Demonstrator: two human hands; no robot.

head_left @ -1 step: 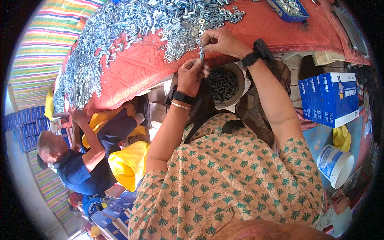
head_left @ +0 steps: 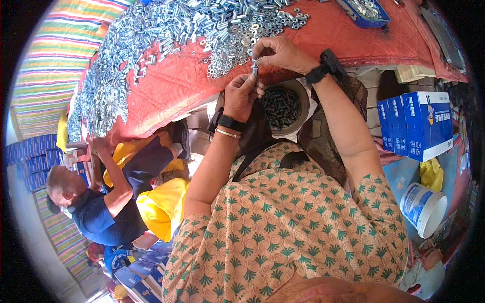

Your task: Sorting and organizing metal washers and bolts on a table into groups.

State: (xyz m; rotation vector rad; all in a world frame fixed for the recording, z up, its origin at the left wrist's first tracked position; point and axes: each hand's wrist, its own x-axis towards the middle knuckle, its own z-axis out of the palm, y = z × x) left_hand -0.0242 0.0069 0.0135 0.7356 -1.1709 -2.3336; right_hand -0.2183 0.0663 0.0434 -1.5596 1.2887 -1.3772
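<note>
Although partly covered by fingertips [head_left: 250, 80], note one metal bolt [head_left: 254, 68] near the front edge of the red cloth [head_left: 166, 83], pinched in the left hand [head_left: 240, 95] and met at its top by the right hand [head_left: 286, 53]; cannot tell whether clamped there. Count one bucket [head_left: 304, 101] of overlapping dark fasteners [head_left: 280, 108]; three blue boxes [head_left: 410, 123]; one blue tray [head_left: 372, 23], cut off above.

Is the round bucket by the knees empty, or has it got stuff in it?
Not empty: a heap of small dark pieces lies inside the bucket. I can't tell how deep they go.
</note>
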